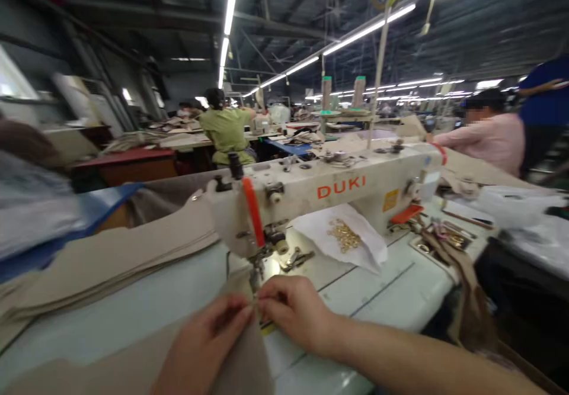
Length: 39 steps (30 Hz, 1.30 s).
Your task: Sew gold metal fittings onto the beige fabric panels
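We work at a white sewing machine (288, 196) lettered "DUKI" in orange, both hands together just in front of its needle area. Our left hand (202, 344) has its grip closed on a beige fabric panel (253, 356), thumb and forefinger pressed together near the panel's edge. Our right hand (300, 312) meets it there, fingertips at that same edge; blur leaves us unable to tell whether its grip is clamped on the cloth. The panel lies over the near side of the pale green surface (178, 288), its narrow far end reaching up beside the needle area, where a small light glows. Beneath the machine's arm, a white sheet (309, 229) carries a scatter of small gold-coloured pieces (344, 236). To our left, a stack of beige panels (146, 247) stretches along the surface; to our right, brown strips (466, 288) hang over the edge, near a heap of clear plastic (515, 205). Beyond the machine, a person in a green top (229, 128) is seen from behind, while a person in a pink top (495, 137) sits at right, under rows of tube lights (232, 1).
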Each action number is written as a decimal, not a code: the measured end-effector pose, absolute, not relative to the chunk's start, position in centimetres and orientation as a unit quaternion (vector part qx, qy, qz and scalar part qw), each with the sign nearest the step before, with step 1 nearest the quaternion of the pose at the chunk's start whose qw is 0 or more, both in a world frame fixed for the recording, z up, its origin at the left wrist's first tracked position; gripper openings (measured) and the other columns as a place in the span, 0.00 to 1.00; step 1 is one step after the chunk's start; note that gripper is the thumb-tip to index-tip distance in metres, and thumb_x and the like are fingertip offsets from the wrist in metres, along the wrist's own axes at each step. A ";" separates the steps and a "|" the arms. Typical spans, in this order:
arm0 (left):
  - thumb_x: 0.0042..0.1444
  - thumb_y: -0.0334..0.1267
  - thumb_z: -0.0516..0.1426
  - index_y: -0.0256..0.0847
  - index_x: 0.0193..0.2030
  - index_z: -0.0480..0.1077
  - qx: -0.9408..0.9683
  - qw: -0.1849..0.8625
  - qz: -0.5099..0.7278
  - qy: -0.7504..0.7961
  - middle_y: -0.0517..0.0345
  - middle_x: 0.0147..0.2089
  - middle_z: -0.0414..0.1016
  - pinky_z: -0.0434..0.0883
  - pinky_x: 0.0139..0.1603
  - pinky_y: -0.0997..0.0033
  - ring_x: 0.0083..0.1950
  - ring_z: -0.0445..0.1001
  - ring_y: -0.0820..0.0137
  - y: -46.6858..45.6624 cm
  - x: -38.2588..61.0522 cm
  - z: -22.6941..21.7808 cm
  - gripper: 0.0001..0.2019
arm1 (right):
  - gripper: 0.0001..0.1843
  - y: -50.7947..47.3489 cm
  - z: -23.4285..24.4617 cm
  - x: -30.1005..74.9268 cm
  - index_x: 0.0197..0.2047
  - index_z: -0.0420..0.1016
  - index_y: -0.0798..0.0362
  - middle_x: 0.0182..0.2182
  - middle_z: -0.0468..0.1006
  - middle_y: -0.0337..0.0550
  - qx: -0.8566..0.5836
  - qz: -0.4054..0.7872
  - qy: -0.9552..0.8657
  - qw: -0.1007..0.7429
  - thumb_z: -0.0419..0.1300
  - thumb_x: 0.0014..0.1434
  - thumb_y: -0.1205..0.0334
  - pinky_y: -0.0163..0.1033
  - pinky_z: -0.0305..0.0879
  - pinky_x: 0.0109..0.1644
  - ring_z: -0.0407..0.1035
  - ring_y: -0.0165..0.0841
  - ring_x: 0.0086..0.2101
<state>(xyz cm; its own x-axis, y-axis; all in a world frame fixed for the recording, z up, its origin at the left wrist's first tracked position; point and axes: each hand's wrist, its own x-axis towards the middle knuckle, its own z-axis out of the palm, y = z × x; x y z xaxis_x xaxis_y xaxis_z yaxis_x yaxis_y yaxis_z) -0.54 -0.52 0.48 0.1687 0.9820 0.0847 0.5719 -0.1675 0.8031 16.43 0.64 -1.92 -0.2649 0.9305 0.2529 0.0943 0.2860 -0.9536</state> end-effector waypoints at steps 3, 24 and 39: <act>0.51 0.47 0.55 0.42 0.31 0.74 0.676 0.353 0.325 0.559 0.60 0.30 0.78 0.70 0.37 0.72 0.34 0.75 0.65 -1.2 -0.1 1.2 0.12 | 0.05 0.2 -1.4 16.7 0.28 0.72 0.55 0.21 0.72 0.35 -0.378 0.470 -0.655 0.455 0.56 0.54 0.69 0.29 0.59 0.28 0.65 0.27 0.24; 0.54 0.42 0.52 0.42 0.31 0.74 0.697 0.318 0.341 0.546 0.61 0.30 0.77 0.67 0.36 0.74 0.34 0.73 0.67 -1.9 0.4 1.3 0.11 | 0.07 -0.3 -0.9 17.0 0.29 0.71 0.54 0.23 0.70 0.35 -0.405 0.366 -0.734 0.403 0.54 0.56 0.68 0.30 0.56 0.30 0.63 0.28 0.26; 0.49 0.40 0.55 0.38 0.27 0.72 0.715 0.348 0.203 0.572 0.61 0.24 0.74 0.65 0.29 0.73 0.28 0.72 0.67 -1.5 -2.0 3.8 0.09 | 0.07 -1.0 -0.6 17.2 0.26 0.68 0.54 0.19 0.65 0.33 -0.405 0.418 -0.732 0.355 0.54 0.54 0.72 0.30 0.52 0.27 0.58 0.27 0.23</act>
<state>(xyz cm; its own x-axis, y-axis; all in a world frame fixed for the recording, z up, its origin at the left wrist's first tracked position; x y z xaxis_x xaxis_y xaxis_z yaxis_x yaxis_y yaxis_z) -1.96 -1.47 3.75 0.2641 0.9586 -0.1070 0.6761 -0.1048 0.7293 17.16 -1.03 -0.57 -0.4201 0.8892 0.1811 0.2957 0.3228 -0.8991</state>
